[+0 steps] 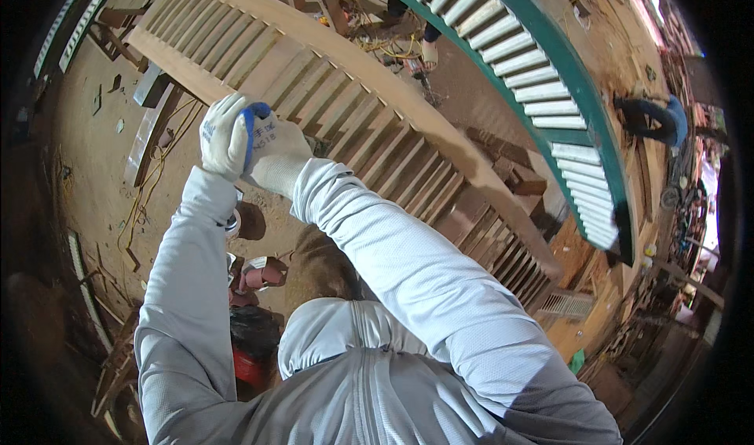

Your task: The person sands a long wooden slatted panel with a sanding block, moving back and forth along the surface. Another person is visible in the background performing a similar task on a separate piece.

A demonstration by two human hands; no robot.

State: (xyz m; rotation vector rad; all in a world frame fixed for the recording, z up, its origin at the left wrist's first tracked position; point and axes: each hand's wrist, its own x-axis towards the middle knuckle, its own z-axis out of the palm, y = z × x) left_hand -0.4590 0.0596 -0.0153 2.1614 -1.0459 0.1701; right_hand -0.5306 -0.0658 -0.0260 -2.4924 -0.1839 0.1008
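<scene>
So your left hand (224, 137) and right hand (275, 148) are pressed up against each other, both in white work gloves with some blue on them. The left fingers look curled over, but their tips are tucked out of sight, and the right ones are mostly hidden too. Honestly can't tell if either set is clamped on something or just bunched together.

The big bare-wood louvred panel (408, 103) is right by your fingers. It stretches off past them to the far left one way and way down to the right the other. Your gloves overlap its near edge from this angle, though I can't make out whether they're actually touching it.

Well off to the right of your fingers there's a green frame with white slats (577, 115), and further right again, a co-worker (664, 119) in a blue top, bent over. Left of your fingers, a yellow cord (149, 197) trails along the dusty ground (98, 158). Closer to your body than the fingers, some reddish-brown material (269, 274) sits beside a pale grey hood or fold (322, 331) of your clothing.
</scene>
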